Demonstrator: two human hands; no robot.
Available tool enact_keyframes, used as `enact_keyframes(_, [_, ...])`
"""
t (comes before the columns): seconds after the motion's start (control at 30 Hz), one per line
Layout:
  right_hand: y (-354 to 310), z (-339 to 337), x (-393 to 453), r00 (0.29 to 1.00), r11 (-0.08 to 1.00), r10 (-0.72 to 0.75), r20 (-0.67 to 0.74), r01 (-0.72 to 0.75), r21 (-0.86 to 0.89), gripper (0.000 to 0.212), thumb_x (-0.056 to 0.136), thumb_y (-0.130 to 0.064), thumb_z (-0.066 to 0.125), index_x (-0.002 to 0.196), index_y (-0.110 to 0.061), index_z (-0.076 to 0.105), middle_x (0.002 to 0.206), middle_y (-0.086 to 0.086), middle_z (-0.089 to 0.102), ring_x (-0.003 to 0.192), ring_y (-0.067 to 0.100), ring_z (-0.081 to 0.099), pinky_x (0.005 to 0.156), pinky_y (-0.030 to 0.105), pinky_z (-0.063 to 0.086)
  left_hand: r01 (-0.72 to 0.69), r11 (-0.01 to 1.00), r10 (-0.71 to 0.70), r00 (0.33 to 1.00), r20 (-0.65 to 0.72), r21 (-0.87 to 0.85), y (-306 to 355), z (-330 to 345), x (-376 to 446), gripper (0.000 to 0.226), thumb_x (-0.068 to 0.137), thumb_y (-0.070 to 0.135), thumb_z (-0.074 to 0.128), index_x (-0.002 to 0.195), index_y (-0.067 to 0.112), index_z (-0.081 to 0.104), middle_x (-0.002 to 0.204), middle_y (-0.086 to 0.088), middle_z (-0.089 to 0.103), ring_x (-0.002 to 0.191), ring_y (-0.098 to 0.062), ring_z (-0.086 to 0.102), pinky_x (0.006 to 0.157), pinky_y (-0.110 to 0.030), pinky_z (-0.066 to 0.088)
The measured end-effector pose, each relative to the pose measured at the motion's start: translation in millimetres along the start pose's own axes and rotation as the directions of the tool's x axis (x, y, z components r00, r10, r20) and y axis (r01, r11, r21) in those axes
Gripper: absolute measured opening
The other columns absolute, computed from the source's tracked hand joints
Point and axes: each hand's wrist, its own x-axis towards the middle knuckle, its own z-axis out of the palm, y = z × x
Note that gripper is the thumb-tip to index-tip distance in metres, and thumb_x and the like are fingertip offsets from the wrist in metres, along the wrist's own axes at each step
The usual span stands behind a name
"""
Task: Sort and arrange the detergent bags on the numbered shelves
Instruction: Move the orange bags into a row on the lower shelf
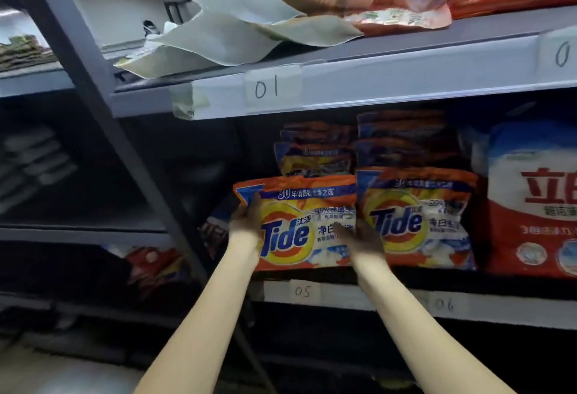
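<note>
An orange Tide bag (299,225) is held upright at the front edge of the middle shelf (343,281), above the handwritten label "05" (303,291). Its left edge is gripped by the left hand (246,221), whose fingers are curled around the bag's upper left side. The right hand (362,237) is laid against the bag's right lower part, fingers reaching onto its face; whether these fingers are curled round the edge cannot be told.

Just beside the held bag, on the right and touching or nearly touching it, a second Tide bag (418,218) stands upright. Behind both, further Tide bags (315,156) are stacked deeper in the shelf. To the right of these a red and white bag (530,203) with large red Chinese characters stands. Open dark room is seen on the shelf left of the held bag, up to the slanting grey upright (103,87) of the rack.

On the held bag "Tide" is read in blue on a yellow and orange roundel, with a blue banner above beginning "30" and the figure "99%" at the right. Further right on the shelf rail the label "06" (445,304) is written. On the rail of the upper shelf (406,68) the label "01" (266,89) is seen; on that shelf flattened pale and orange bags (249,18) are lying in a loose heap, overhanging the front edge.
</note>
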Motion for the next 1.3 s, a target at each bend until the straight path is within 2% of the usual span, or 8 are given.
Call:
enact_keyframes(0.13, [-4.7, 30.7, 33.3, 0.992, 0.974, 0.081, -0.095, -0.059, 0.218, 0.017, 0.096, -0.011, 0.051, 0.111, -0.012, 0.057, 0.103, 0.001, 0.066, 0.089, 0.016, 0.062, 0.069, 0.024, 0.051, -0.1, 0.995, 0.1, 0.995, 0.021, 0.004, -8.0, 11.2, 48.8, 0.027, 0.1, 0.037, 0.042, 0.095, 0.018, 0.061, 0.087, -0.005, 0.072, 0.081, -0.024, 0.07, 0.076, -0.037, 0.058])
enact_keyframes(0.23, [3.7, 49.9, 60.3, 0.971, 0.958, 0.149, -0.186, -0.095, 0.272, 0.022, 0.097, -0.013, 0.049, 0.118, -0.008, 0.055, 0.111, 0.012, 0.066, 0.094, 0.026, 0.064, 0.078, 0.037, 0.053, -0.153, 0.988, 0.154, 0.988, -0.031, 0.038, -22.0, 26.6, 82.6, 0.029, 0.099, 0.039, 0.043, 0.099, 0.017, 0.062, 0.092, -0.006, 0.069, 0.088, -0.026, 0.067, 0.086, -0.046, 0.054])
enact_keyframes(0.37, [11.1, 66.5, 84.5, 0.925, 0.961, 0.176, -0.337, -0.089, 0.26, 0.028, 0.098, -0.016, 0.047, 0.124, -0.009, 0.053, 0.114, 0.013, 0.064, 0.102, 0.03, 0.063, 0.089, 0.043, 0.052, -0.184, 0.981, 0.182, 0.983, -0.031, -0.058, -26.9, 51.8, 106.7, 0.03, 0.101, 0.032, 0.043, 0.078, 0.018, 0.058, 0.069, 0.002, 0.059, 0.055, -0.002, 0.059, 0.059, -0.028, 0.048])
enact_keyframes(0.5, [7.7, 67.6, 99.1, 0.905, 0.946, 0.191, -0.381, -0.066, 0.316, 0.024, 0.098, -0.013, 0.045, 0.12, -0.007, 0.054, 0.107, 0.009, 0.062, 0.098, 0.025, 0.062, 0.072, 0.029, 0.052, -0.208, 0.968, 0.211, 0.977, 0.008, -0.143, -29.9, 67.2, 126.8, 0.026, 0.101, 0.024, 0.042, 0.094, 0.006, 0.06, 0.074, 0.002, 0.063, 0.054, 0.003, 0.061, 0.053, -0.014, 0.048])
enact_keyframes(0.9, [23.9, 75.5, 143.5, 0.859, 0.968, 0.108, -0.5, 0.025, 0.251, 0.039, 0.094, -0.017, 0.05, 0.132, -0.012, 0.051, 0.123, 0.011, 0.061, 0.11, 0.028, 0.058, 0.098, 0.047, 0.047, -0.147, 0.972, 0.171, 0.978, 0.119, -0.185, -33.2, 77.4, 157.5, 0.021, 0.101, 0.027, 0.043, 0.089, 0.02, 0.058, 0.082, 0.001, 0.067, 0.07, -0.011, 0.066, 0.065, -0.027, 0.055])
enact_keyframes(1.07, [28.7, 78.8, 125.2, 0.822, 0.995, -0.095, -0.561, 0.061, -0.078, 0.034, 0.093, -0.022, 0.052, 0.123, -0.007, 0.056, 0.118, 0.006, 0.062, 0.109, 0.023, 0.058, 0.095, 0.039, 0.048, -0.164, 0.975, 0.13, 0.969, 0.212, 0.148, -41.0, 59.5, 164.5, 0.028, 0.097, 0.042, 0.046, 0.11, 0.018, 0.052, 0.102, -0.003, 0.065, 0.092, -0.019, 0.065, 0.084, -0.038, 0.054])
enact_keyframes(1.17, [42.6, 83.2, 109.2, 0.802, 0.986, -0.088, -0.591, -0.016, -0.168, 0.04, 0.084, -0.031, 0.055, 0.117, -0.007, 0.058, 0.115, 0.009, 0.063, 0.108, 0.025, 0.058, 0.096, 0.043, 0.048, -0.179, 0.84, 0.076, 0.973, 0.216, 0.512, -47.5, 39.6, 149.9, 0.058, 0.093, 0.047, 0.049, 0.134, 0.007, 0.044, 0.133, -0.017, 0.051, 0.123, -0.034, 0.047, 0.105, -0.045, 0.036])
enact_keyframes(1.3, [54.5, 90.4, 67.4, 0.84, 0.936, -0.161, -0.518, -0.037, -0.351, 0.037, 0.092, -0.017, 0.055, 0.126, -0.003, 0.05, 0.127, 0.014, 0.054, 0.121, 0.028, 0.049, 0.104, 0.033, 0.038, -0.326, 0.63, 0.083, 0.93, 0.357, 0.704, -61.5, 14.0, 104.0, 0.064, 0.095, 0.034, 0.05, 0.146, 0.005, 0.024, 0.149, -0.017, 0.03, 0.138, -0.033, 0.027, 0.111, -0.038, 0.019])
